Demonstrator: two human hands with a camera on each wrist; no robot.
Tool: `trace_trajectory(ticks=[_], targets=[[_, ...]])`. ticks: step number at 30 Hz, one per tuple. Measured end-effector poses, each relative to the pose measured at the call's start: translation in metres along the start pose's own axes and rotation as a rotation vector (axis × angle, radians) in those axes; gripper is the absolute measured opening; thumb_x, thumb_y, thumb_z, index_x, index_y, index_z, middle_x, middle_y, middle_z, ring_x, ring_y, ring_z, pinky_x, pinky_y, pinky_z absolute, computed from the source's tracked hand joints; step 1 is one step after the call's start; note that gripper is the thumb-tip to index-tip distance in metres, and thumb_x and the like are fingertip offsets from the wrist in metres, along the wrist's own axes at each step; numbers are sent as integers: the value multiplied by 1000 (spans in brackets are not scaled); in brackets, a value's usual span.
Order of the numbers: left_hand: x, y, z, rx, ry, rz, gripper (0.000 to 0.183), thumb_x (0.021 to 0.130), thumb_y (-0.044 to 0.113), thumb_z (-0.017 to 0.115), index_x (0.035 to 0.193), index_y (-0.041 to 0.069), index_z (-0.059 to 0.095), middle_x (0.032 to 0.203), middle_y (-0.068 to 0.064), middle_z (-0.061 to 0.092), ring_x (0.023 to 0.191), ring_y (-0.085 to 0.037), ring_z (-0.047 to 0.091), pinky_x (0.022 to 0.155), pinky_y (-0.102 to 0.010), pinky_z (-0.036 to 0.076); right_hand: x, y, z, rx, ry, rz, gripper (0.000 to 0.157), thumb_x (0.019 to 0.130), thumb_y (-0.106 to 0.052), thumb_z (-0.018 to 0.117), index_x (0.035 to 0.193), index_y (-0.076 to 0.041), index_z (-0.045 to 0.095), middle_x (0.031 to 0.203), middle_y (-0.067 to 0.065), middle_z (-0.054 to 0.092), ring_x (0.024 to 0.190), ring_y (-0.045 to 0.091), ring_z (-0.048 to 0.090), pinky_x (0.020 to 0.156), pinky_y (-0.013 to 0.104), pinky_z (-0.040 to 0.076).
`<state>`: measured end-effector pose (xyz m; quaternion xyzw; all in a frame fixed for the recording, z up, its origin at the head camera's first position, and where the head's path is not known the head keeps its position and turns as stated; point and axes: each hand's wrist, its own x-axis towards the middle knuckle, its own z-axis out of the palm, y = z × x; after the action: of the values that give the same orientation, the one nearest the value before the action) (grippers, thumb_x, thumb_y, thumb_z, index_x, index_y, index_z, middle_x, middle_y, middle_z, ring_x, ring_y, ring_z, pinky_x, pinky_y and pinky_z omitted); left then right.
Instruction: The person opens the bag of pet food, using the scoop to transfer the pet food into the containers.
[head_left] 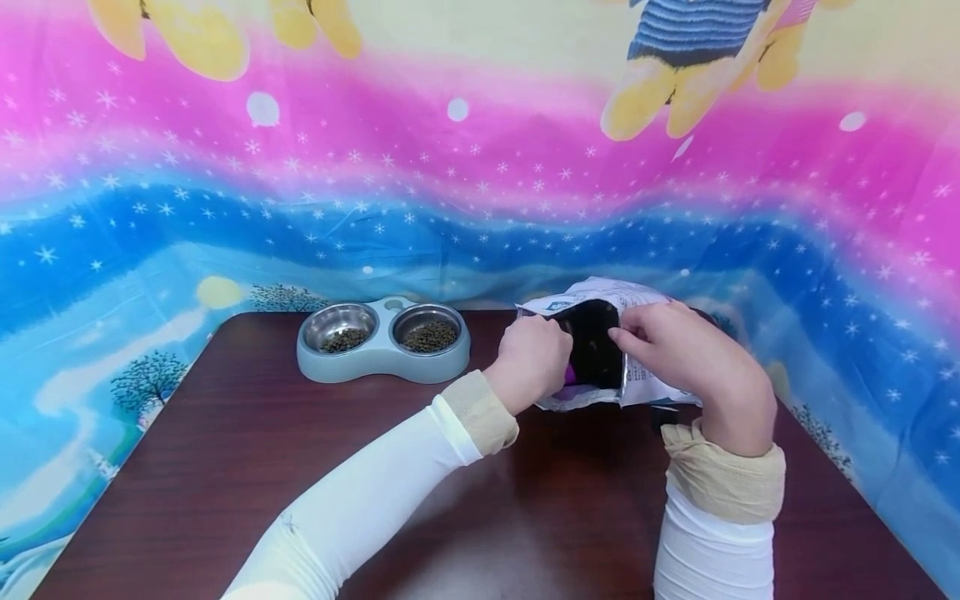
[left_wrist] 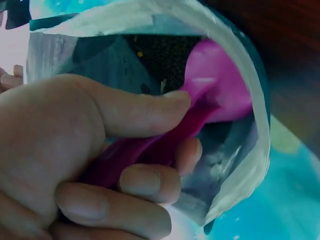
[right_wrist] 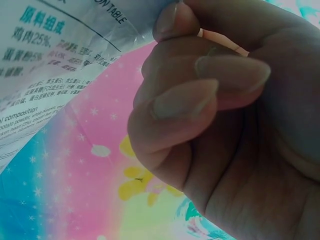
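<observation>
A white printed bag [head_left: 600,290] stands at the back right of the table with its mouth open toward me. My left hand [head_left: 532,358] grips the handle of a magenta scoop [left_wrist: 220,75], fingers curled round it and thumb along the top. The scoop's bowl is inside the bag's mouth, near the rim, with small dark kibble [left_wrist: 167,57] deeper in. On the other side, my right hand [head_left: 678,342] pinches the bag's edge between thumb and forefinger. The other right fingers are curled in, seen in the right wrist view.
Left of the bag, a grey-blue double pet feeder [head_left: 382,365] holds two metal bowls. Kibble lies in the left bowl [head_left: 339,319] and the right bowl [head_left: 438,313]. The dark wooden table [head_left: 300,450] meets a printed cloth backdrop [head_left: 480,158] behind. A small black object [head_left: 663,417] lies by my right wrist.
</observation>
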<state>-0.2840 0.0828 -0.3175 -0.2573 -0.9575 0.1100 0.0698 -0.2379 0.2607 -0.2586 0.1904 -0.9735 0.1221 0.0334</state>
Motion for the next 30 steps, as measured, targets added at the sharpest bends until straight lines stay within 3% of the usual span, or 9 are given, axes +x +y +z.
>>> trace_trajectory(ticks=[9, 17, 23, 30], targets=[[-1, -9, 16, -143, -7, -43, 22, 98, 39, 71, 95, 20, 83, 103, -2, 84, 88, -24, 77, 69, -39, 65, 3, -2, 0, -1, -16, 13, 31, 108, -19, 63, 78, -12, 59, 66, 1, 46, 64, 16, 47, 70, 34, 43], [-2, -14, 44, -295, 2, -73, 28, 102, 41, 70, 88, 19, 81, 88, -1, 81, 78, -24, 74, 69, -38, 64, 2, 0, 2, -5, -7, 6, 33, 108, -18, 62, 76, -13, 56, 65, 0, 44, 63, 16, 45, 69, 33, 42], [-8, -17, 51, -324, 54, -104, 34, 104, 44, 67, 94, 16, 82, 95, -4, 82, 82, -27, 77, 66, -40, 64, 2, 1, 2, -7, 4, 0, 34, 109, -19, 62, 76, -13, 55, 65, 0, 43, 62, 16, 44, 69, 33, 42], [-26, -25, 58, -403, 127, -147, 38, 106, 44, 64, 98, 10, 79, 88, -9, 80, 77, -28, 76, 64, -41, 62, 0, 2, 0, -1, -1, 13, 34, 110, -20, 61, 77, -13, 55, 66, -1, 43, 62, 16, 43, 69, 33, 41]])
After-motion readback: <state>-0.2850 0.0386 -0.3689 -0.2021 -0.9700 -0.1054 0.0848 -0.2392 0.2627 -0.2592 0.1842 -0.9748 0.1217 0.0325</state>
